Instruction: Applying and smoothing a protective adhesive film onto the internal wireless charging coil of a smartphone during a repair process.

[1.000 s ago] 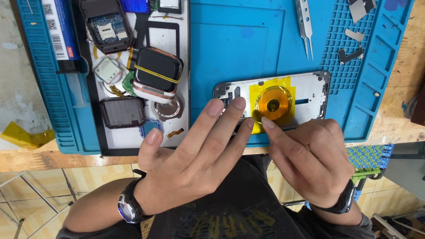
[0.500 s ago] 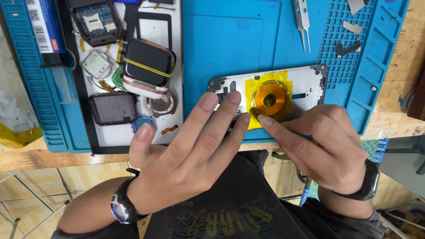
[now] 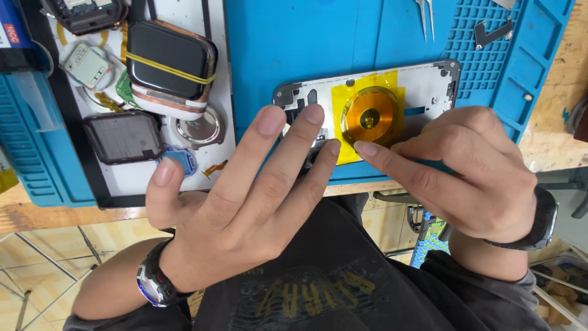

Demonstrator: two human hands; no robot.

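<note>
An opened phone frame [image 3: 429,86] lies on a blue work mat [image 3: 306,43], with a copper coil [image 3: 370,116] under yellow tape at its middle. My left hand [image 3: 245,196] rests flat with fingers spread, fingertips pressing the frame's left end. My right hand [image 3: 465,171] has its index fingertip at the lower left edge of the yellow tape, the other fingers curled over the frame's lower right part. Neither hand holds a tool.
A white tray [image 3: 214,153] at left carries a rubber-banded stack of watch parts [image 3: 168,67], a dark square screen [image 3: 122,138], a metal ring [image 3: 199,129] and small modules. Tweezers [image 3: 425,15] and a small dark bracket [image 3: 493,34] lie on the mat's far side.
The view has closed in on the phone frame. My right index finger has slid slightly along the tape's lower edge; my left hand stays spread on the frame.
</note>
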